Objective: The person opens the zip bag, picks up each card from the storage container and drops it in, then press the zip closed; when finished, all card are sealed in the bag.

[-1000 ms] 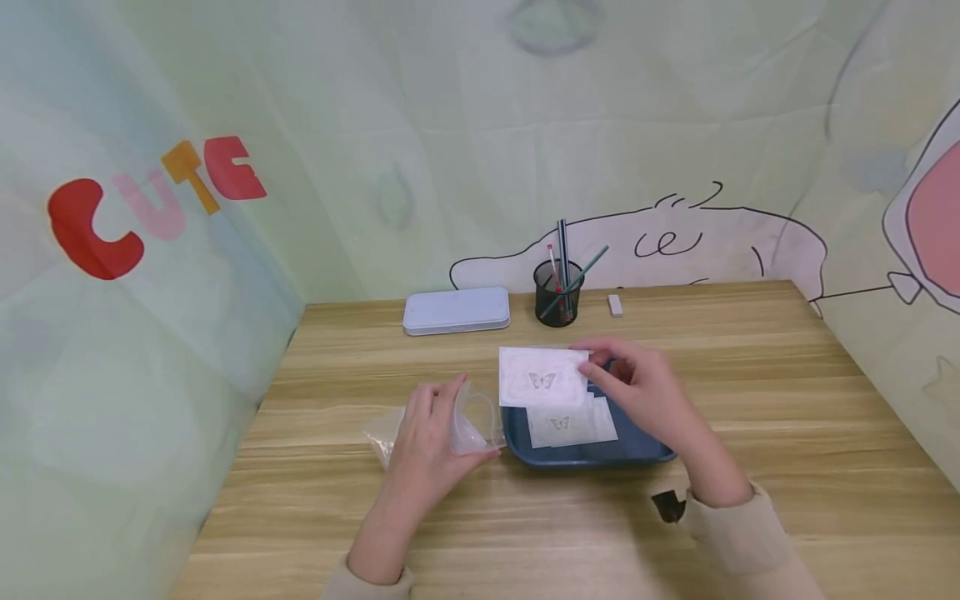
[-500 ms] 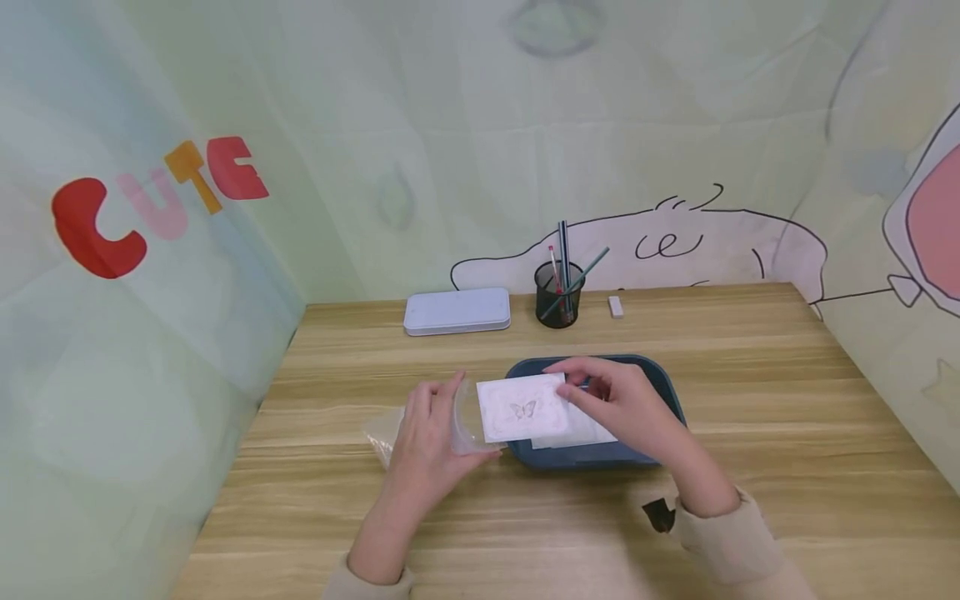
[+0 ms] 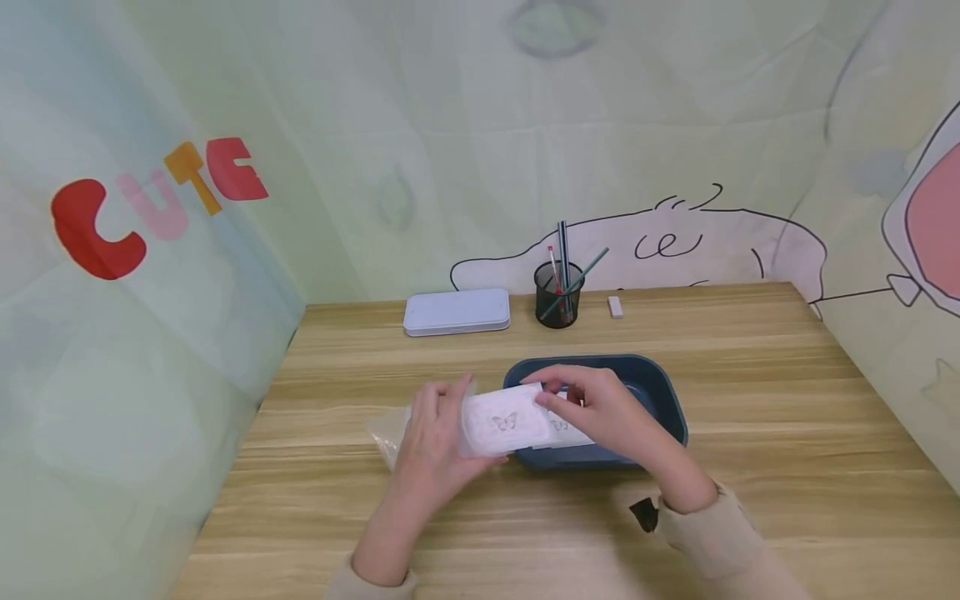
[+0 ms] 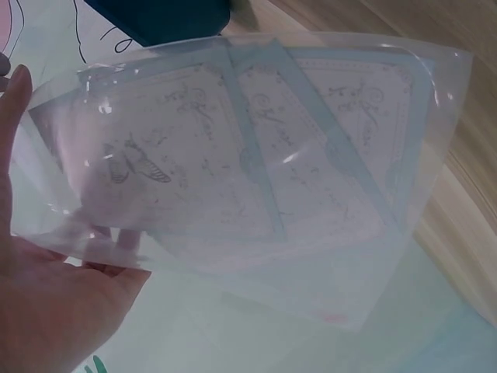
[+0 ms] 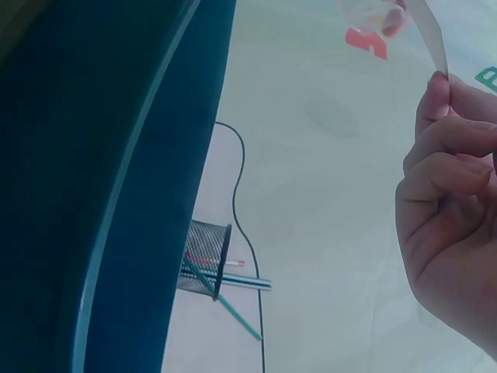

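Observation:
In the head view my left hand (image 3: 431, 454) holds a clear plastic bag (image 3: 386, 429) by its mouth, which faces right. Several printed cards (image 4: 334, 116) lie fanned inside, as the left wrist view shows. Between thumb and fingers my right hand (image 3: 596, 408) pinches the right edge of a white card (image 3: 504, 419) with a butterfly print. That card's left end is within the bag's mouth. Below the right hand, a dark blue tray (image 3: 663, 400) carries more butterfly cards (image 3: 573, 435), partly hidden by the held card and the hand.
Along the back of the wooden table (image 3: 337, 358) stand a pale blue tin case (image 3: 456, 311), a black mesh pen cup (image 3: 557, 304) with pens and a ruler-like strip, and a small white eraser (image 3: 616, 307). A printed cloth hangs behind.
My right hand has moved left and down from over the tray, bringing the butterfly card into the bag's mouth. The left hand has stayed nearly still with the bag.

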Demonstrator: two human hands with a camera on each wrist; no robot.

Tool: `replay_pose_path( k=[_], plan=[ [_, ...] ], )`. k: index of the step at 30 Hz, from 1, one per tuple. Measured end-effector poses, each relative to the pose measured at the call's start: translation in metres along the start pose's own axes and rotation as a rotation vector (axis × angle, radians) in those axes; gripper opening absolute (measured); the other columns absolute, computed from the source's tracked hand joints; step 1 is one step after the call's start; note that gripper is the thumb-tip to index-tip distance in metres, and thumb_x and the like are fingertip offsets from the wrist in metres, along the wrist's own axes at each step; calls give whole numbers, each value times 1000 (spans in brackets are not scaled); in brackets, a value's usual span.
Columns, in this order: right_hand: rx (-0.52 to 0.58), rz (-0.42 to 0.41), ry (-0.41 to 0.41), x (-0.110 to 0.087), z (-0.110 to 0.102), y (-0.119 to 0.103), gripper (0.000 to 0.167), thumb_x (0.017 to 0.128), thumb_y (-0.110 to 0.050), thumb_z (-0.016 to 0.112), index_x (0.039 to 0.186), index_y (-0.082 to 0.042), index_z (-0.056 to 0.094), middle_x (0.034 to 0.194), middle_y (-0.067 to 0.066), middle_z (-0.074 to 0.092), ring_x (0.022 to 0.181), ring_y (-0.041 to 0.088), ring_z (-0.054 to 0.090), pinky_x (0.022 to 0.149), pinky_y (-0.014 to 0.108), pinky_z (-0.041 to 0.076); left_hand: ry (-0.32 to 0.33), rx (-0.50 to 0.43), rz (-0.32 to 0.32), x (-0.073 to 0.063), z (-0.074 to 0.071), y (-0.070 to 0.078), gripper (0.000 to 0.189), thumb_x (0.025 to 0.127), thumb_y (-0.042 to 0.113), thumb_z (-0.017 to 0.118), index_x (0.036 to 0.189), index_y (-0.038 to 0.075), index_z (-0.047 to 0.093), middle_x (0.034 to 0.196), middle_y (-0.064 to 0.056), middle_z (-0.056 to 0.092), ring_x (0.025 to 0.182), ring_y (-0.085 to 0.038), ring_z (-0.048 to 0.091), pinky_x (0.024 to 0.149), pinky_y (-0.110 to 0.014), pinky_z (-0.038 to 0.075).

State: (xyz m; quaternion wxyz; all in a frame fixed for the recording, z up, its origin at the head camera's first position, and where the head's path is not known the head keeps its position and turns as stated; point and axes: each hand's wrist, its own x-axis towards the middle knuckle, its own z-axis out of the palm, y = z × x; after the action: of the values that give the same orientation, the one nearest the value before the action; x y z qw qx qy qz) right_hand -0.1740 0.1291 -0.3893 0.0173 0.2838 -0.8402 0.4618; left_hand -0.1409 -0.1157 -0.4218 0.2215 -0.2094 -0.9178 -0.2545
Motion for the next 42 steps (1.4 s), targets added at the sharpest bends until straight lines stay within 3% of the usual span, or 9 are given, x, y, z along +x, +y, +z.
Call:
replay_pose_path(
  k=[11,24,30,42],
  plan=[
    [-2,10,-29,5,11,-1,23,92,-27,66,115,-27,69,86,-14,62,60,12,50,46,26,41,17,-7,55,0,5,2,108,50,42,94,139,3,45,113,-14,46,100,-25,44,82,-36,45],
    [58,32,96,8,36,-1,26,86,-24,73,108,-19,61,81,-14,63,54,12,47,44,26,39,10,5,70,0,8,3,106,52,44,93,138,5,46,112,-13,47,99,-25,44,82,-35,45],
    [62,48,125,9,49,-4,23,84,-28,75,104,-21,64,78,-16,63,56,11,49,47,26,41,11,0,78,0,9,4,108,51,44,93,139,4,45,112,-13,46,99,-25,44,82,-36,45],
    [40,39,50,8,58,-9,25,87,-23,73,111,-24,69,80,-19,65,50,7,48,45,26,42,34,-8,93,0,11,5,105,51,42,94,137,3,48,112,-14,47,99,-26,46,81,-37,47]
  ],
)
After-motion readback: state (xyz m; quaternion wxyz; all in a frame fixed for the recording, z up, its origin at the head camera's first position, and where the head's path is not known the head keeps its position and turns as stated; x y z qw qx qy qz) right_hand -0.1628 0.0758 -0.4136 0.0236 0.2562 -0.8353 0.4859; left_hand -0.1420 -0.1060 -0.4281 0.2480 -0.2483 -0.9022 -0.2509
